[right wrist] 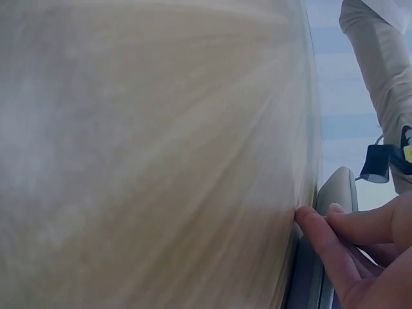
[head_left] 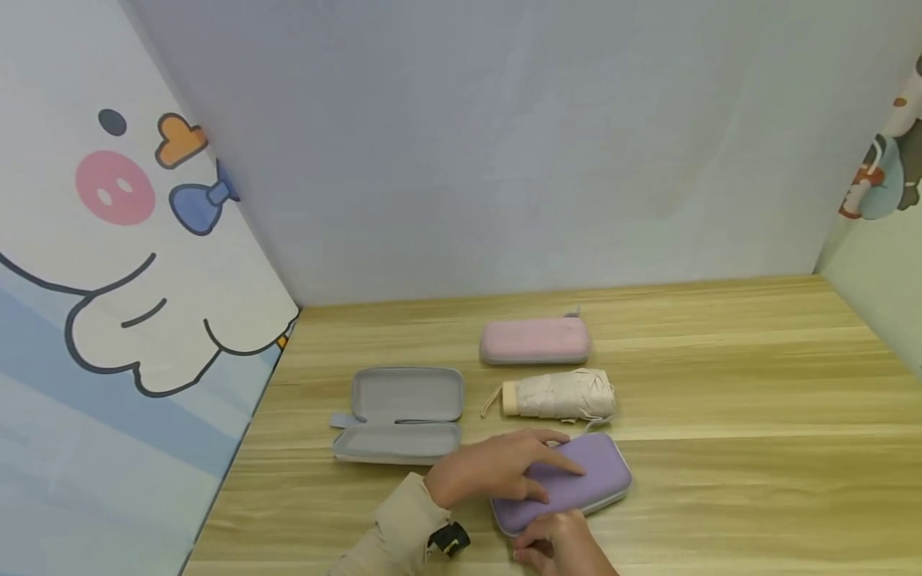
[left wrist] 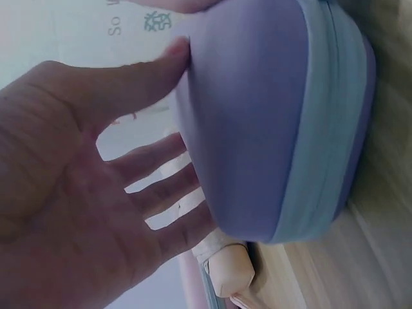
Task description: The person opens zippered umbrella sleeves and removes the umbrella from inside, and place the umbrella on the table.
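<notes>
A closed purple case (head_left: 591, 476) lies on the wooden table (head_left: 756, 448) near the front edge. My left hand (head_left: 504, 472) rests flat on its lid with straight fingers. In the left wrist view the open left hand (left wrist: 96, 193) has its thumb against the purple case (left wrist: 270, 116). My right hand (head_left: 558, 548) is curled at the case's near left corner. In the right wrist view the fingertips (right wrist: 322, 235) pinch the case's grey zip edge (right wrist: 338, 193) where it meets the table.
Behind the purple case lie a folded cream umbrella (head_left: 562, 396) and a closed pink case (head_left: 535, 340). An open grey case (head_left: 399, 416) sits to the left. A cartoon-printed panel (head_left: 108, 280) stands at the left and a plain wall behind.
</notes>
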Motion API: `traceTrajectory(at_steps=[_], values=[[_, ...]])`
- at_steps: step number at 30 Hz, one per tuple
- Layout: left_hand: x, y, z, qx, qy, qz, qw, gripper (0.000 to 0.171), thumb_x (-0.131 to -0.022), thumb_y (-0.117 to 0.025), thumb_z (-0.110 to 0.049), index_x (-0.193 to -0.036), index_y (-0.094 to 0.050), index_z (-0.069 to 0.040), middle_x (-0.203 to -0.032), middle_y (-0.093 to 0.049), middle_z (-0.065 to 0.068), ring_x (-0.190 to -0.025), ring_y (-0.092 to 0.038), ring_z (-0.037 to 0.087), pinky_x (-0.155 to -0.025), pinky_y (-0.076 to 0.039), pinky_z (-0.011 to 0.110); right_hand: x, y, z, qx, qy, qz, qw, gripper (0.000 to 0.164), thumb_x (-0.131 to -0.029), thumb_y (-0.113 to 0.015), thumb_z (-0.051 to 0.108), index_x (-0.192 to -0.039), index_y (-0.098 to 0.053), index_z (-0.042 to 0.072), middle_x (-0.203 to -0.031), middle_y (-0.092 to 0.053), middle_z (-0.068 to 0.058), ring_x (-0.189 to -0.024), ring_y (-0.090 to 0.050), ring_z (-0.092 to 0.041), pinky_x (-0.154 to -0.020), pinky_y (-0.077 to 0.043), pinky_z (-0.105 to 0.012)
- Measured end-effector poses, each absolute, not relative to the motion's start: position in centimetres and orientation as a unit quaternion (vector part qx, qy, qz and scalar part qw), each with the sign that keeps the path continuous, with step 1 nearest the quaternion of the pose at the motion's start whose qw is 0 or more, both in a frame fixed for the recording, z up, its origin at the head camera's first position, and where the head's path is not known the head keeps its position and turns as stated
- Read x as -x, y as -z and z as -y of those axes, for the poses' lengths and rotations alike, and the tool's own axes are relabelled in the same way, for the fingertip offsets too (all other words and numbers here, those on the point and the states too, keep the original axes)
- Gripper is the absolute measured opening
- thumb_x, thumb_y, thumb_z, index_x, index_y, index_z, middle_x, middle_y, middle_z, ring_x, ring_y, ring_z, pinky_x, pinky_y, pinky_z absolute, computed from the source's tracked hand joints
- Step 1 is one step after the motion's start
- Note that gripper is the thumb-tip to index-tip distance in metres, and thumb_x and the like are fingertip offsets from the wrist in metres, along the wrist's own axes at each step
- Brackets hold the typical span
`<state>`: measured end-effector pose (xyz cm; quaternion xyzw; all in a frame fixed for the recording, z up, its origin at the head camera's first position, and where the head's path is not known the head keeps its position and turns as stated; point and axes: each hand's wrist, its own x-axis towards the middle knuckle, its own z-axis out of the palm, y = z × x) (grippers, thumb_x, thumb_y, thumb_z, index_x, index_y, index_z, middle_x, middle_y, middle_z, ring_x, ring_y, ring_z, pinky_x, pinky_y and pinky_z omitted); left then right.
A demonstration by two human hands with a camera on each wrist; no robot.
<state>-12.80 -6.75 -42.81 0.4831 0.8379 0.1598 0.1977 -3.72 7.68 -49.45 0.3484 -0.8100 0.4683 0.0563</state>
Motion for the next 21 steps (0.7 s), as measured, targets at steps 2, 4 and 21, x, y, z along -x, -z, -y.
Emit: traceTrajectory(at_steps=[2,4,21], values=[[13.06,42.98,6.53,-0.485,-0.150,-0.840,0.190,0.052,-0.083,-0.074,-0.022,-0.132,-0.058,-0.029,-0.145,-0.040,0.003,-0.131,-0.037,0.012,-0.100,-0.034,0.020,3.68,49.57,-7.68,-0.351,-0.467,0.809,0.061,0.008,-0.068,-0.081,0.004,-0.071,-0.074,0.006,-0.065,-0.067,0.003,-0.062,-0.056,0.004,-0.055,-0.042,-0.010],[13.26,43.13,6.48,-0.487,-0.147,-0.843,0.177,0.053,-0.080,-0.076,-0.025,-0.130,-0.059,-0.028,-0.143,-0.044,0.004,-0.128,-0.041,0.013,-0.100,-0.034,0.020,3.60,49.69,-7.65,-0.355,-0.469,0.806,0.067,0.009,-0.067,-0.081,0.003,-0.070,-0.074,0.006,-0.065,-0.067,0.003,-0.061,-0.056,0.004,-0.055,-0.042,-0.009],[12.99,43.03,6.31,-0.480,-0.151,-0.851,0.148,0.057,-0.071,-0.080,-0.030,-0.126,-0.063,-0.026,-0.135,-0.051,0.007,-0.122,-0.048,0.015,-0.099,-0.036,0.020,2.97,50.00,-7.30,-0.373,-0.468,0.791,0.124,0.013,-0.062,-0.079,-0.004,-0.069,-0.073,0.004,-0.063,-0.066,0.001,-0.060,-0.056,0.006,-0.053,-0.041,-0.007]])
